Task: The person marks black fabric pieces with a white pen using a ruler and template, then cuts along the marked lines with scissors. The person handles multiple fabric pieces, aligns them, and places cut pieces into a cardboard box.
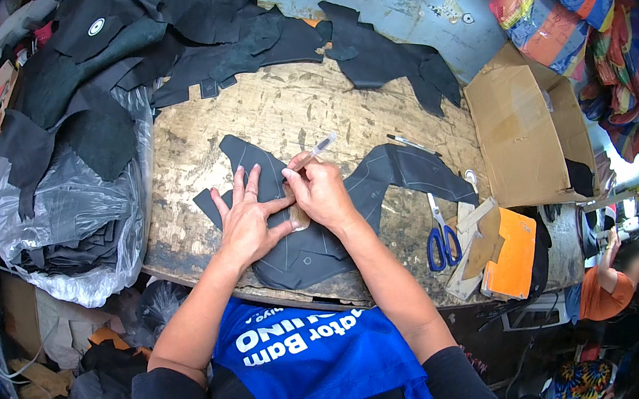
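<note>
Left hand: I am pressing my left hand point(247, 223) flat, fingers spread apart, on the dark leather piece point(292, 235), which is lying on the scarred wooden worktable point(284, 108) directly in front of me.
Right hand: my right hand point(322, 191) is closing around a clear-barrelled pen point(315, 152), fingers clamped together on it, with the barrel pointing up and away from the grip.
Template: a small tan card piece point(299, 216) is peeking out just beneath the grip, between my two hands and resting on the leather.
Doing it well: I judge I am marking along that card, so I am keeping the flat hand close beside the pen tip to stop the leather creeping, and holding the card still while the line is running.
Beside the grip: blue-handled scissors point(442, 236) are lying to the right of the grip, well apart; a cardboard box point(523, 134) is standing further right.
Hard to see: my right hand is covering the pen tip, so I cannot tell whether it is touching leather or card.
Cut off: most of the card is hiding under my fingers; its outline is unclear.
</note>
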